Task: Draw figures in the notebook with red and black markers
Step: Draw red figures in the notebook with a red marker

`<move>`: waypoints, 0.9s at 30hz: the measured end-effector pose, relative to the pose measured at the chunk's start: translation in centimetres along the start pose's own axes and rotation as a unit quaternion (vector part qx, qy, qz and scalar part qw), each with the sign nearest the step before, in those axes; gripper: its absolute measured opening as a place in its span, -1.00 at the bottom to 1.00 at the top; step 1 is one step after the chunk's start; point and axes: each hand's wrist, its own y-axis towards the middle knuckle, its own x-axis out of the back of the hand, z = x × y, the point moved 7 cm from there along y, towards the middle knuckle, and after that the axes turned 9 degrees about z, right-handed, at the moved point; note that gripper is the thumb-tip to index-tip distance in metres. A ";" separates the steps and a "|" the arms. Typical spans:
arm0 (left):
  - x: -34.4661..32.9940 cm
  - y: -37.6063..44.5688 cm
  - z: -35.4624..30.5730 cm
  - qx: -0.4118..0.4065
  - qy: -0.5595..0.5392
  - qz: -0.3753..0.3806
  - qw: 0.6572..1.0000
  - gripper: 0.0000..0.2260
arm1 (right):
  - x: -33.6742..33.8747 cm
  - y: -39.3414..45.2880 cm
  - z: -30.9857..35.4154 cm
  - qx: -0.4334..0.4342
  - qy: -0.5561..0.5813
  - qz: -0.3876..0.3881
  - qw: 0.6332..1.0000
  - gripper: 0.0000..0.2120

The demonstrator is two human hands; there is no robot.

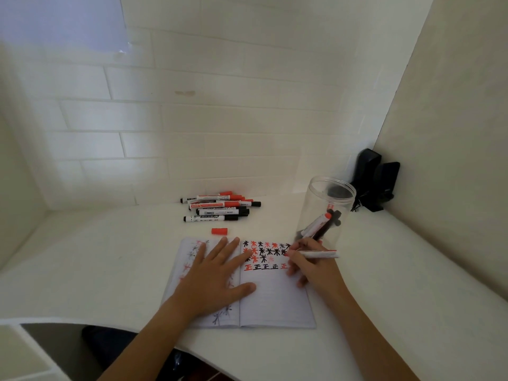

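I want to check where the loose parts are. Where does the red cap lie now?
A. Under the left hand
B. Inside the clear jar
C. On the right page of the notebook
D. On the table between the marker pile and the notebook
D: the red cap lies alone on the table, nearer than the marker pile and just beyond the top edge of the notebook.

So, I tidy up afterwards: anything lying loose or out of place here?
A red cap lies alone on the desk above the notebook, off its marker, which the right hand holds.
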 end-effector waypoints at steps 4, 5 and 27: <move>0.0 -0.1 0.0 -0.003 0.004 0.007 1.000 -0.32 | 1.2 0.5 -0.5 0.010 -0.023 -0.016 1.000 -0.94; 0.0 -0.1 -0.1 -0.004 0.004 0.008 1.000 -0.32 | 1.6 0.6 -0.7 0.008 -0.023 -0.021 0.999 -0.93; 0.0 0.1 0.1 -0.001 0.000 0.006 1.000 -0.29 | 1.0 -0.7 -0.4 -0.076 -0.095 -0.049 0.991 -0.80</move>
